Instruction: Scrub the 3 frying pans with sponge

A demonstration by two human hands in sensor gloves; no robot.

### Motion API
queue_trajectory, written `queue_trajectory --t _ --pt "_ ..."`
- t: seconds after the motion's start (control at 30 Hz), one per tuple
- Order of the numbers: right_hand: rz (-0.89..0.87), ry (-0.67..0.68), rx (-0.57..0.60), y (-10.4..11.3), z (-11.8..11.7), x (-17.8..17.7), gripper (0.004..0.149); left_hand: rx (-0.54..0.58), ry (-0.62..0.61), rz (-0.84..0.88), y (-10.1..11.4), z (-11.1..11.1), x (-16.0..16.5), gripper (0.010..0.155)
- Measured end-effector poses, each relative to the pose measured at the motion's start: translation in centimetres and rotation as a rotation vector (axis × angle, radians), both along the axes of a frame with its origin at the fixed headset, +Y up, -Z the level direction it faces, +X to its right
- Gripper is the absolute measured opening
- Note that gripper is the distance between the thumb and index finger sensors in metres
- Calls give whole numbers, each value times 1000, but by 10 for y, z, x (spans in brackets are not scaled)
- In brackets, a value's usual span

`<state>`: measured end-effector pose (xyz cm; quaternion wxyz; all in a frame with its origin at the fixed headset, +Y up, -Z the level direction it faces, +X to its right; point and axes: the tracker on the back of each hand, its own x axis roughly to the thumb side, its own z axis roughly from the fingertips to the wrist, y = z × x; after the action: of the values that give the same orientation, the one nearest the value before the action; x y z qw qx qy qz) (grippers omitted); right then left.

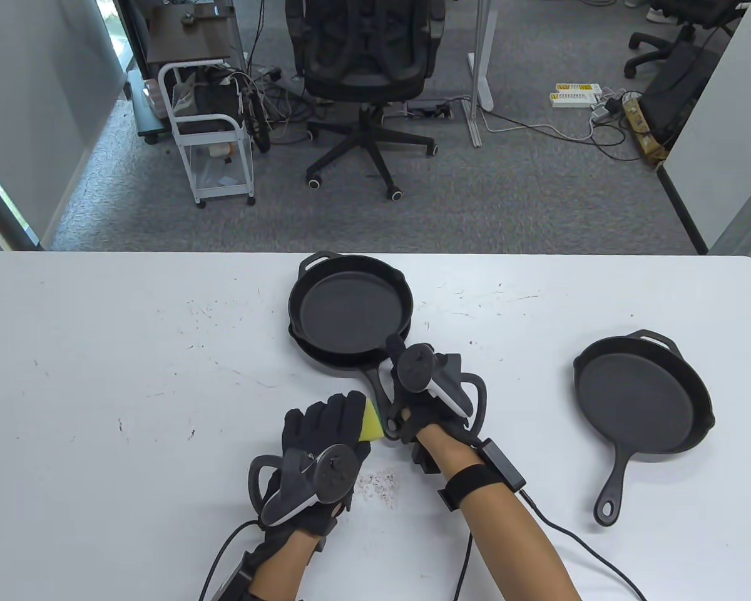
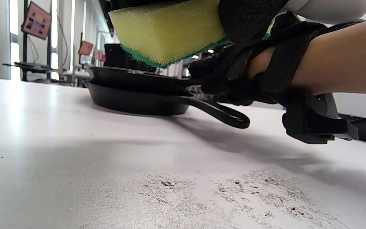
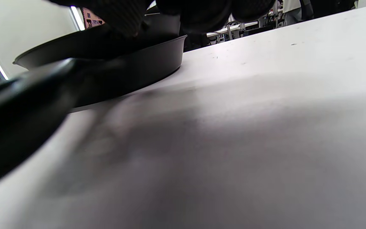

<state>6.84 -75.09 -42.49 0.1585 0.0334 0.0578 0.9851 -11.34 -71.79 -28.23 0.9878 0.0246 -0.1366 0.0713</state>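
just ahead of our right hand (image 1: 422, 391) sit two stacked frying pans (image 1: 349, 307), and its fingers curl round the top pan's handle (image 1: 393, 345). our left hand (image 1: 319, 451) grips the sponge (image 1: 370, 423) just beside it. we judge scrubbing is about to begin; the third pan (image 1: 641, 400) waits far right.

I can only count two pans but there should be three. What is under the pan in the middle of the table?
Another frying pan sits under the top pan, nested in it. Only its rim and handle show; its inside is covered.
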Motion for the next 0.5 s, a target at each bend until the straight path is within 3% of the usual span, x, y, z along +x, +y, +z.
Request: queue_trajectory --t 0.3,0.4,0.5 --pt "-137 20 -168 1 0 9 59 -9 8 7 0 0 -2 76" --pt "-165 -31 -55 22 12 32 66 -8 11 11 0 -1 -3 76" --pt "-37 -164 -132 50 26 73 75 -10 8 17 0 0 -2 76"
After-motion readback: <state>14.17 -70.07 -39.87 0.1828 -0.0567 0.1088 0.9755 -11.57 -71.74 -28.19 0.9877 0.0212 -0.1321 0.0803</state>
